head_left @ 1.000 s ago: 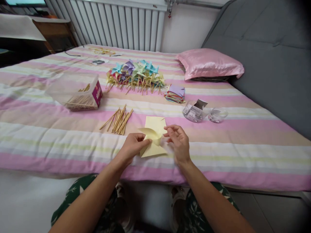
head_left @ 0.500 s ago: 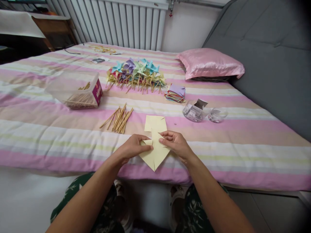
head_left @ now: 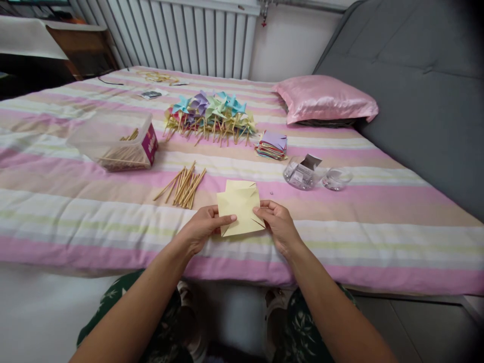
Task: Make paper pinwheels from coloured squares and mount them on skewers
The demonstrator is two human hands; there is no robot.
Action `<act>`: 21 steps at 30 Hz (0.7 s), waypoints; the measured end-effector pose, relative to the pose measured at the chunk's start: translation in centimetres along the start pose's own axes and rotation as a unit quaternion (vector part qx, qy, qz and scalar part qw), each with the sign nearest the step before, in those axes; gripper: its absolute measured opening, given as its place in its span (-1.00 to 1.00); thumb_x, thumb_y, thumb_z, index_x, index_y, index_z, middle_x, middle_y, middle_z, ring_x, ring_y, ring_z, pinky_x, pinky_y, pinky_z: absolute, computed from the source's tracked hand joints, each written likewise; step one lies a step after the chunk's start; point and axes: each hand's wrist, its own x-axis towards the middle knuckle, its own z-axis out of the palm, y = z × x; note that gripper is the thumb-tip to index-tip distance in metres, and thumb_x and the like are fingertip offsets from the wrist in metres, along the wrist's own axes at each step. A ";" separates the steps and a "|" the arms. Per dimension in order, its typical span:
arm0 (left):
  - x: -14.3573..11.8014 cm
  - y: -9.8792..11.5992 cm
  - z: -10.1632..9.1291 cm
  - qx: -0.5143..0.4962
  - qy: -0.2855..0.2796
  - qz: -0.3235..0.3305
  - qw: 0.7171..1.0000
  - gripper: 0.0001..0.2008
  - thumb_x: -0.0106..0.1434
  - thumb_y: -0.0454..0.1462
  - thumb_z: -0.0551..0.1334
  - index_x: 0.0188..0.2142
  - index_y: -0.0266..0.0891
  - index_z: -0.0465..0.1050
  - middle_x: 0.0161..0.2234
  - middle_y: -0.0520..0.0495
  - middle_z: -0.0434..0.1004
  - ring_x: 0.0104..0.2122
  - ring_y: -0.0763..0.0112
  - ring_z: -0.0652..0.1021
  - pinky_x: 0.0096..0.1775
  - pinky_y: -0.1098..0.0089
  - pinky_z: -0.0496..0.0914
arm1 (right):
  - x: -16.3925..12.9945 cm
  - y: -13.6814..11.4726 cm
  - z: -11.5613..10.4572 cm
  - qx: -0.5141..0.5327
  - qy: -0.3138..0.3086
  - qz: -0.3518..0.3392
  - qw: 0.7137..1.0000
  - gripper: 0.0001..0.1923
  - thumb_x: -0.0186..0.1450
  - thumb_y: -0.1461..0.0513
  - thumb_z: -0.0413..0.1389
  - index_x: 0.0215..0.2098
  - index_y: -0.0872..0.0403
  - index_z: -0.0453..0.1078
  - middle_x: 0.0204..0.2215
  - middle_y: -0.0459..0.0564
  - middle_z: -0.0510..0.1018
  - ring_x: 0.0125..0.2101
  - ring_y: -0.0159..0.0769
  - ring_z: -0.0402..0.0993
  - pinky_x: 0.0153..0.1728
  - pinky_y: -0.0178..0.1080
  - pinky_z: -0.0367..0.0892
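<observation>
Paper: yellow paper square [head_left: 240,214], slit at the corners, lower centre of the frame, above the striped bedspread [head_left: 378,212].
Left hand [head_left: 202,229]: pinches its left edge.
Right hand [head_left: 278,224]: pinches its right edge.
Hidden: another yellow sheet [head_left: 242,185], mostly covered.
Unclear: contents of clear tub [head_left: 302,174].

On the bed [head_left: 378,212], the sticks [head_left: 183,184] lie left of the paper [head_left: 240,209], the box [head_left: 117,141] sits farther left, the pinwheels [head_left: 209,113] lie far behind, and the pillow [head_left: 325,98] is far right.

arms: bare, no sleeves | legs: dark green trousers [head_left: 333,312], white leaf print
</observation>
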 end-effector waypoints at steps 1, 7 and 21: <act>0.0 -0.2 0.1 0.002 0.000 -0.001 1.000 -0.68 -0.13 -0.28 0.41 -0.33 -0.38 0.54 -0.41 -0.15 0.59 -0.49 0.43 0.51 -0.47 0.50 0.31 | 0.0 0.0 0.0 -0.002 -0.005 0.002 1.000 -0.69 -0.04 0.18 0.30 -0.36 0.12 0.38 -0.52 -0.06 0.56 -0.52 -0.34 0.46 -0.44 -0.30 0.33; 0.1 -0.3 0.0 -0.002 0.012 -0.001 1.000 -0.71 -0.13 -0.33 0.39 -0.35 -0.38 0.53 -0.40 -0.17 0.60 -0.45 0.36 0.54 -0.39 0.44 0.36 | 0.0 0.2 0.0 -0.019 -0.028 -0.004 0.999 -0.68 -0.03 0.16 0.29 -0.35 0.11 0.36 -0.56 -0.12 0.52 -0.55 -0.35 0.43 -0.48 -0.31 0.30; 0.6 -0.1 0.2 -0.136 0.023 0.089 0.986 -0.73 0.01 -0.22 0.35 -0.28 -0.32 0.54 -0.28 -0.16 0.60 -0.30 0.33 0.55 -0.21 0.40 0.39 | -0.4 0.0 0.8 -0.021 -0.041 0.062 0.997 -0.74 0.05 0.16 0.25 -0.35 0.15 0.42 -0.46 0.00 0.57 -0.60 -0.43 0.47 -0.73 -0.46 0.13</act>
